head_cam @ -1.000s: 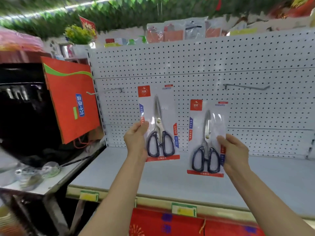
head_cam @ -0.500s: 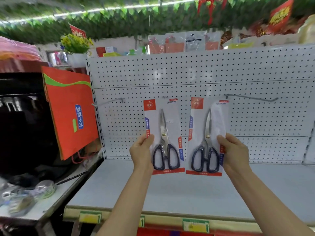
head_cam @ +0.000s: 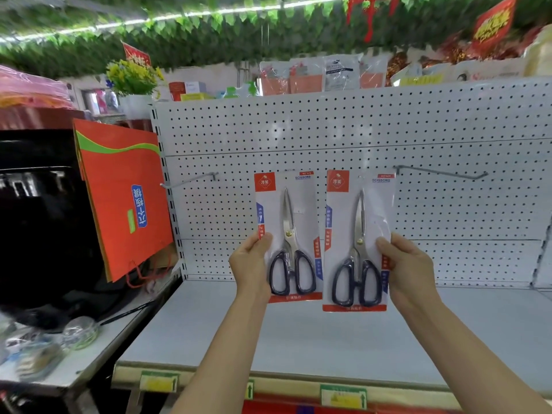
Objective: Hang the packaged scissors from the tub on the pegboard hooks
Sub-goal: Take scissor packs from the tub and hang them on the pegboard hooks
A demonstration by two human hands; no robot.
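I hold two packaged scissors upright in front of the white pegboard (head_cam: 343, 127). My left hand (head_cam: 251, 264) grips the left pack (head_cam: 288, 234) by its left edge. My right hand (head_cam: 409, 270) grips the right pack (head_cam: 358, 240) by its right edge. Each pack has a red logo corner and dark-handled scissors under clear plastic. One bare metal hook (head_cam: 191, 180) juts from the board at the left. A second bare hook (head_cam: 442, 172) sticks out at the right, just beyond the right pack's top corner. The tub is out of sight.
A grey shelf (head_cam: 298, 333) runs below the pegboard, with price tags along its front lip. An orange paper bag (head_cam: 125, 198) hangs at the left beside a black appliance (head_cam: 35, 219). Packaged goods line the top of the board.
Both packs have risen relative to the board and drawn closer together. Their tops now reach the height of the hooks. My view has tilted upward.
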